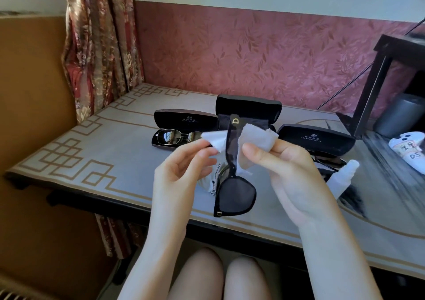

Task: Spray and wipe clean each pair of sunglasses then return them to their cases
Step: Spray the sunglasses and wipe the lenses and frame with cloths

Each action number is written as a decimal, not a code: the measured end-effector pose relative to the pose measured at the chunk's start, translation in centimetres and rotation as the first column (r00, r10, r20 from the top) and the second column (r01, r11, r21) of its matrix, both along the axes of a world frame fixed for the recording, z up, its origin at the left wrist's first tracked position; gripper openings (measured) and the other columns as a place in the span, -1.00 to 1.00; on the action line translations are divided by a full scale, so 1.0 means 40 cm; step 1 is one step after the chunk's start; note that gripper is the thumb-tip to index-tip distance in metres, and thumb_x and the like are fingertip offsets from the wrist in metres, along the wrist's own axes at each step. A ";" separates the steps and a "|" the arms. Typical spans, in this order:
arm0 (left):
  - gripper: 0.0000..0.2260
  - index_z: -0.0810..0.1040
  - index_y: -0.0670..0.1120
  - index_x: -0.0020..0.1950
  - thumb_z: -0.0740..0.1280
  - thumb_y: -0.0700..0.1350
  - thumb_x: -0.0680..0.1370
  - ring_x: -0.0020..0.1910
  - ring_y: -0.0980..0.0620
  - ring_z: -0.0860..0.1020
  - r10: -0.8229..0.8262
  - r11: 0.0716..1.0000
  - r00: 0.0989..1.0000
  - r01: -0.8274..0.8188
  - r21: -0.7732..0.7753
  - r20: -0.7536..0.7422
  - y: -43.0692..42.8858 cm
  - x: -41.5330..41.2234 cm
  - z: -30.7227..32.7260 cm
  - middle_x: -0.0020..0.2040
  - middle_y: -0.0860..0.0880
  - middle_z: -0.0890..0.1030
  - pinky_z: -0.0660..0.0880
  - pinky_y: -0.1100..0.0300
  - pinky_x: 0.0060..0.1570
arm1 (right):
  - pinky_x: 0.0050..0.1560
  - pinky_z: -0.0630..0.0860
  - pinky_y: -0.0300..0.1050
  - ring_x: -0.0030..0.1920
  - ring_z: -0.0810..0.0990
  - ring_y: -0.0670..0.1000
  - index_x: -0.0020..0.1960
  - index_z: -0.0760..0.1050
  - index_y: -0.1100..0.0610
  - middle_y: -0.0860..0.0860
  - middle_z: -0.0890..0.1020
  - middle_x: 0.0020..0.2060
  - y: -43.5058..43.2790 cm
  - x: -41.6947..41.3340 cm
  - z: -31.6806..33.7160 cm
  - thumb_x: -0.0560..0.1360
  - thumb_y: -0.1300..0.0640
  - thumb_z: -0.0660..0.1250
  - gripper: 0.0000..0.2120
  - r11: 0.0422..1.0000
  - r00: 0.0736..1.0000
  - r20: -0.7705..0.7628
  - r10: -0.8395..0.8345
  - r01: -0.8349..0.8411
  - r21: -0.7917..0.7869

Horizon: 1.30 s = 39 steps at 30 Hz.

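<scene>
Black sunglasses (236, 193) hang upright above the table's front edge, one dark lens low and a temple arm pointing up. A white cloth (255, 138) wraps that arm. My right hand (289, 175) pinches the cloth against the arm. My left hand (181, 168) grips the cloth's other end. Three black cases lie open behind: the left case (184, 119) holds metal-framed sunglasses (177, 136), the middle case (248, 107) stands empty, the right case (317, 138) holds dark glasses partly hidden by my right hand. A clear spray bottle (342, 175) lies to the right.
The grey table (96, 152) with a tan border pattern runs to a red wall. A curtain (99, 46) hangs at back left. A dark shelf frame (377, 88) and a white controller (411, 150) sit at the right. My knees show below the table edge.
</scene>
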<state>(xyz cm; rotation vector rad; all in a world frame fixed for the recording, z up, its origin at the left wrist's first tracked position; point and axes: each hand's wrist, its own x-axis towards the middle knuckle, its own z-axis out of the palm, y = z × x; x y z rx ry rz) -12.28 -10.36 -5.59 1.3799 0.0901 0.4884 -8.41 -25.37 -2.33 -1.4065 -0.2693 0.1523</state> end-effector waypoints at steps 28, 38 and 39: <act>-0.84 0.61 0.28 -0.11 0.33 -0.02 0.51 -0.15 0.10 0.65 0.025 0.910 0.994 -0.067 0.410 0.107 -0.040 -0.047 -0.008 -0.14 0.33 0.67 0.56 0.28 -0.12 | -0.31 0.52 -0.35 -0.30 0.67 -0.04 -0.13 0.63 0.24 0.11 0.66 -0.33 0.085 -0.032 -0.027 0.38 0.18 0.51 -0.85 0.942 0.948 -0.038 -0.315 0.318 0.106; -0.81 0.68 0.14 -0.10 0.36 -0.15 0.54 -0.05 0.32 0.62 0.027 0.928 0.998 -0.049 0.370 0.064 -0.032 -0.045 -0.015 -0.16 0.28 0.68 0.50 0.40 0.00 | 0.11 0.45 -0.13 -0.14 0.58 -0.01 -0.11 0.61 0.21 0.04 0.64 -0.24 0.032 -0.016 -0.013 0.27 0.22 0.44 -0.80 0.983 0.994 -0.086 -0.073 0.086 0.162; -0.84 0.70 0.09 -0.09 0.36 -0.14 0.54 -0.04 0.31 0.62 0.019 0.928 0.998 -0.042 0.371 0.065 -0.034 -0.044 -0.017 -0.16 0.26 0.69 0.49 0.40 0.02 | 0.09 0.45 -0.14 -0.14 0.59 -0.01 -0.12 0.60 0.20 0.03 0.64 -0.25 0.029 -0.014 -0.009 0.24 0.21 0.45 -0.78 0.979 0.992 -0.094 -0.085 0.101 0.178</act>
